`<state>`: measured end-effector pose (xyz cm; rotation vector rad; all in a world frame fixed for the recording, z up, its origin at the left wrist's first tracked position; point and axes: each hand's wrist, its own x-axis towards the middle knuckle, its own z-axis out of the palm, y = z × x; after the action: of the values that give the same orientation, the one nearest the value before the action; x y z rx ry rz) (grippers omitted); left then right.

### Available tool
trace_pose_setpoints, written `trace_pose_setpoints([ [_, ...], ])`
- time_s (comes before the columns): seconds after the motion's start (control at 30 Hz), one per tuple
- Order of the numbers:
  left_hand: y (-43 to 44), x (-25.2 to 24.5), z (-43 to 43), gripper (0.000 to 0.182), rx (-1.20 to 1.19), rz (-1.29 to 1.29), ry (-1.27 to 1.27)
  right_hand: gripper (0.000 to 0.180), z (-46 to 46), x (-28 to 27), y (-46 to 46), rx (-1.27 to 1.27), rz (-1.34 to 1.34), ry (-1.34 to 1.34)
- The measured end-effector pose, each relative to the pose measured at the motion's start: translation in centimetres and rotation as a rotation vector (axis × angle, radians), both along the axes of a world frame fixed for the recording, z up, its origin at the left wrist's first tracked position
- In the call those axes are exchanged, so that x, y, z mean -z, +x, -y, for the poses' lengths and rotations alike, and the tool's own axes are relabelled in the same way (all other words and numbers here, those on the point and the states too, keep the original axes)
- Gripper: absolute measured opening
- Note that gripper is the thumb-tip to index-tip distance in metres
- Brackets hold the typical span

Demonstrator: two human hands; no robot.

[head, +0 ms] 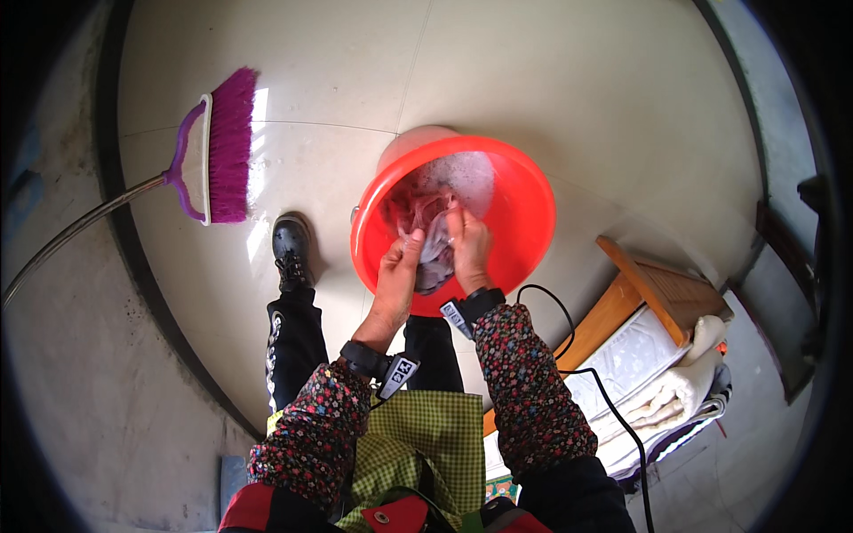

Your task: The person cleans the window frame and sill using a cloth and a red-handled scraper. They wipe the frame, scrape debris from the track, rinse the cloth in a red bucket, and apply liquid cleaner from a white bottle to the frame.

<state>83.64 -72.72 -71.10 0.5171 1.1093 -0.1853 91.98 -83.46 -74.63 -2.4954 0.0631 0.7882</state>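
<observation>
A red plastic bucket (520, 220) stands on the floor in front of me, with sudsy water (466, 173) inside it. Over its opening, both hands grip a wet, wrinkled cloth (436, 240) of greyish and pinkish colour. My left hand (398, 270) pinches the cloth's left side, thumb on top. On the right side, my right hand (470, 243) holds it with curled fingers. Part of the cloth hangs down into the bucket, and its lower end is hard to make out against the water.
A purple broom (230, 146) leans at the left by the wall, bristles outward. My black shoe (291, 246) is left of the bucket. At the right stands a wooden bed (640, 286) with a mattress and folded quilt (673, 393). A black cable (616, 406) loops beside my right arm.
</observation>
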Motion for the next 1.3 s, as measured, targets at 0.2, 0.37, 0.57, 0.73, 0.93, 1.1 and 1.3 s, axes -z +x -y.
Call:
trace_pose_setpoints([
  [0.2,-0.2,-1.1,-1.4,0.042,0.087,-0.009,0.085,0.055,3.4,6.0,4.7,-0.068,-0.032,-0.321],
  [0.37,-0.5,-1.7,-2.2,0.071,0.224,-0.124,0.038,0.080,1.4,8.2,3.8,-0.379,0.179,-0.092],
  [0.57,-1.1,-1.4,-2.8,0.078,0.300,-0.164,-0.052,0.062,-2.0,11.8,-3.1,-0.412,-0.269,0.075],
  [0.73,-1.5,-1.2,-2.5,0.084,0.318,-0.148,-0.007,0.041,0.0,4.8,-2.9,-0.181,-0.431,0.471],
  [0.93,-1.1,0.8,-2.0,0.080,0.101,-0.020,-0.046,0.047,1.2,-10.0,-0.4,-0.439,-0.307,0.517],
  [1.1,-1.0,0.9,-0.9,0.041,-0.056,-0.063,-0.228,0.044,-0.9,-13.5,-1.7,-0.254,-0.343,0.675],
  [1.3,-0.7,-0.1,-0.1,0.034,-0.245,0.056,-0.325,0.042,-3.8,-10.4,-3.3,0.105,-0.138,0.697],
])
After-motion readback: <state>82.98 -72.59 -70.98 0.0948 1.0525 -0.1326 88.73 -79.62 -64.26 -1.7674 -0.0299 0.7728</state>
